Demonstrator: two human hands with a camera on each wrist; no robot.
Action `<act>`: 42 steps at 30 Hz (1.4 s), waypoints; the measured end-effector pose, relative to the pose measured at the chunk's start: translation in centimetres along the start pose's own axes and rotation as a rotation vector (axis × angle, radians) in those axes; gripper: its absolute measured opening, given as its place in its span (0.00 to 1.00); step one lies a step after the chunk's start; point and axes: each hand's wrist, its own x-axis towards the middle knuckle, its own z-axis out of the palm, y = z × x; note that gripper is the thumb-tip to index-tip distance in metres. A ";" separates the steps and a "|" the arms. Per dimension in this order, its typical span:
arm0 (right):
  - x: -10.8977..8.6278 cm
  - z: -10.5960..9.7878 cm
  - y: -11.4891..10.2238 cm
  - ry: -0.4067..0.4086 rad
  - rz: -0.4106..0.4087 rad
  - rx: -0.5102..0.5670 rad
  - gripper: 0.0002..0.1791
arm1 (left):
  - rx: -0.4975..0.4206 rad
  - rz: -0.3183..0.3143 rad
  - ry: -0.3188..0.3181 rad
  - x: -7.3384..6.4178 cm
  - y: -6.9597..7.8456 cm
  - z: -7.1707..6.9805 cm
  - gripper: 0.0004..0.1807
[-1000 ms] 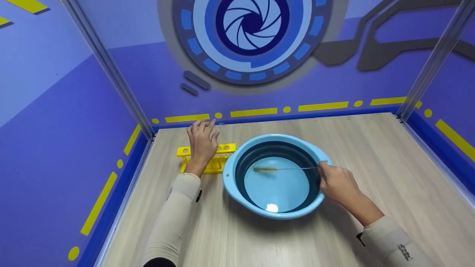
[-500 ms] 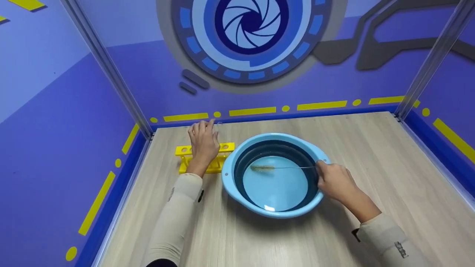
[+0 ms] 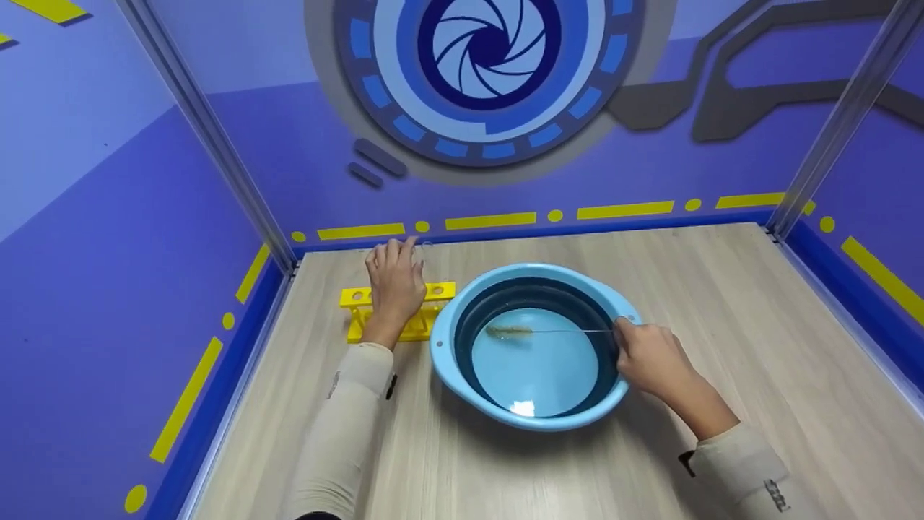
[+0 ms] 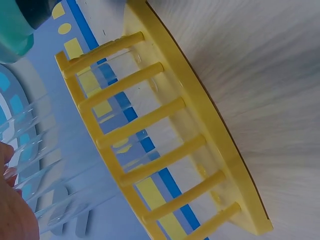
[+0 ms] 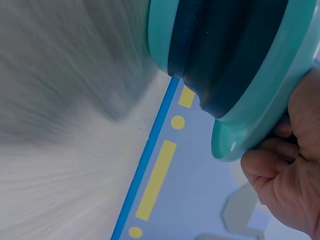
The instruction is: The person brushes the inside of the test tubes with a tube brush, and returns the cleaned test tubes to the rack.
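My left hand point(image 3: 395, 282) is over the yellow test tube rack point(image 3: 349, 297), its fingers curled at the upper ends of clear test tubes point(image 4: 55, 207). A faint glassy rim shows between thumb and index finger in the head view, so it seems to grip a tube there; the palm hides most of the contact. My right hand point(image 3: 653, 357) pinches the thin wire handle of a test tube brush point(image 3: 510, 332) at the right rim of the blue basin point(image 3: 449, 372). The brush's tan bristles lie over the basin's inside, pointing left. In the right wrist view, curled fingers point(image 5: 267, 162) sit beside the rim.
The basin, with dark folding walls and a light blue bottom, stands just right of the rack on the wood-grain table point(image 3: 520, 480). Printed blue-purple panels point(image 3: 577, 166) close off the back and both sides, with metal posts point(image 3: 209, 137) at the corners.
Both hands keep nearly the same places and holds. The brush has shifted slightly to the left in the basin, while the whole head view wavers a little.
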 end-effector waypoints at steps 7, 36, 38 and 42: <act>0.1 0.0 -0.1 0.010 -0.010 0.006 0.10 | 0.000 -0.005 0.028 0.0 0.1 0.2 0.25; -0.1 0.1 0.0 0.037 -0.005 0.027 0.10 | -0.104 -0.011 0.038 0.8 -0.1 0.5 0.21; -0.1 0.1 0.0 0.038 -0.009 0.028 0.10 | -0.109 -0.019 0.037 0.9 0.0 0.4 0.21; -0.1 0.3 0.1 0.037 -0.020 0.044 0.10 | -0.120 -0.036 0.037 0.8 0.3 0.3 0.20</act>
